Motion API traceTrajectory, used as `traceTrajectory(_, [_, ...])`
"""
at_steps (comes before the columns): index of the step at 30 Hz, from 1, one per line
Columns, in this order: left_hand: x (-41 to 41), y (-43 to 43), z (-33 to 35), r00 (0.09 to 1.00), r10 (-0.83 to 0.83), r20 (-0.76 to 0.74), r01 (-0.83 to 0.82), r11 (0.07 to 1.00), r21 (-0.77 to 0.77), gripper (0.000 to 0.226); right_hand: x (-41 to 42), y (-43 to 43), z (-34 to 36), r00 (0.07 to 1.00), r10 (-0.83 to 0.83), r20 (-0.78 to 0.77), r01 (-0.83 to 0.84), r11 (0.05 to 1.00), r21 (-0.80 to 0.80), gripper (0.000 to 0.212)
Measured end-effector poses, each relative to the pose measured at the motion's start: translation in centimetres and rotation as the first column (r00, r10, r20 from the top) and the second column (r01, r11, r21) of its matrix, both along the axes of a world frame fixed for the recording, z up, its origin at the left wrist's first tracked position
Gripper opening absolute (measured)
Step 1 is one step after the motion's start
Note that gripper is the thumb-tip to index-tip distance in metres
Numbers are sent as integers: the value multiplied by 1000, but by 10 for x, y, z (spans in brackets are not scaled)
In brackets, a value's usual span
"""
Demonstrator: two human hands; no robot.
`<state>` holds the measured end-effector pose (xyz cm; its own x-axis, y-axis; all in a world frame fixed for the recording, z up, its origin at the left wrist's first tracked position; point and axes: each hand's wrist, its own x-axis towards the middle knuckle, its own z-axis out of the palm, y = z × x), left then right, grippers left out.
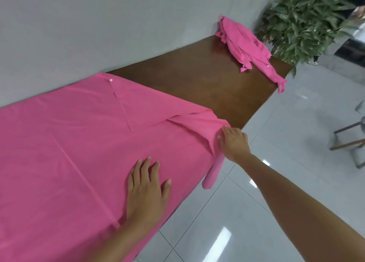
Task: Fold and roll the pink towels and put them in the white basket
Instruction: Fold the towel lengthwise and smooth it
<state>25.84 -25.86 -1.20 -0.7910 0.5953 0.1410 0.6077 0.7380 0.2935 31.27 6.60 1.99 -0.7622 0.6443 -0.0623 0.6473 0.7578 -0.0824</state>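
A large pink towel [69,143] lies spread flat over the near part of the brown table [197,80], with a white snap near its far corner and a strap hanging over the table's edge. My left hand [147,186] rests flat on the towel, fingers apart. At the table's edge my right hand [234,141] pinches the towel's bunched right corner. A second pink towel [245,42] lies crumpled at the far end of the table, one strap dangling off the corner. No white basket is in view.
A grey wall [98,24] runs along the table's far side. A leafy potted plant [308,18] stands past the table's far end. White glossy floor tiles [276,182] lie to the right, where chair legs [349,139] show at the frame's edge.
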Motion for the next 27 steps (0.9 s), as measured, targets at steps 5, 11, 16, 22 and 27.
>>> traceTrajectory(5, [-2, 11, -1, 997, 65, 46, -66, 997, 26, 57, -21, 21, 4, 998, -36, 45, 35, 999, 11, 45])
traceTrajectory(11, [3, 49, 8, 990, 120, 76, -121, 993, 8, 56, -33, 28, -3, 996, -90, 29, 92, 993, -69, 49])
traceTrajectory(16, [6, 98, 14, 995, 70, 65, -74, 994, 74, 56, -5, 1, -14, 925, -191, -328, 147, 977, -155, 41])
traceTrajectory(22, [2, 148, 4, 998, 57, 39, -58, 998, 29, 63, 41, 28, -30, 929, 64, -364, -140, 972, -186, 61])
traceTrajectory(27, [0, 157, -2, 997, 67, -23, -69, 996, -65, 67, 47, 95, -35, 909, 274, -315, -322, 940, -110, 74])
